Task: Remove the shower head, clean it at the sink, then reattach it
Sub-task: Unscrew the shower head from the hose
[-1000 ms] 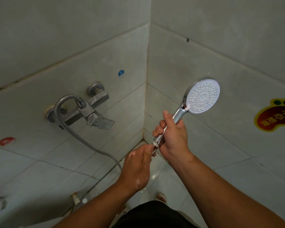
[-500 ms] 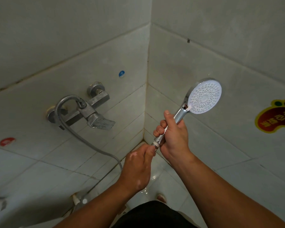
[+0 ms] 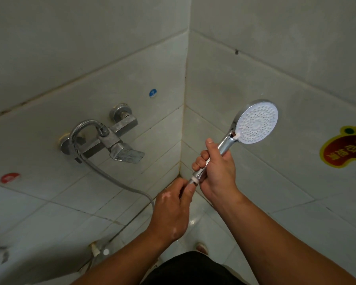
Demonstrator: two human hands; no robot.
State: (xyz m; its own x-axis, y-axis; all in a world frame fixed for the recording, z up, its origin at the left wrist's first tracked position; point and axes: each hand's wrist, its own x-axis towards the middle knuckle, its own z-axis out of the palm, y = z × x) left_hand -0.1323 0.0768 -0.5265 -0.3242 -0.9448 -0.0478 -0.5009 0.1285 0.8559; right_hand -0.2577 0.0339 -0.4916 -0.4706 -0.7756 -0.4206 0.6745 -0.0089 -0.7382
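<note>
Nearest the camera, at about 6 o'clock in the view, the left hand is seen with its fingers pinched together around the hose end fitting, just below the handle. Just beyond it, toward 3 o'clock of that hand, the right hand is closed around the chrome handle of the shower head, fingers wrapped and thumb laid along the shaft; the round white spray face is held up at roughly 2 o'clock, apart from the wall. Whether the fitting is already free of the handle cannot be told. The head is judged to be light and rigid, probably plated plastic, and its smooth chrome is likely to be slippery when wet, so a full wrap on the handle is preferred, with the nozzle face left alone. The small fitting is best taken by the fingertips, and cross-threading is the risk there. Farther off, the flexible metal hose is seen curving away toward 10 o'clock to the wall mixer tap; it is expected to be limp and springy, tugging slightly on the joint.
</note>
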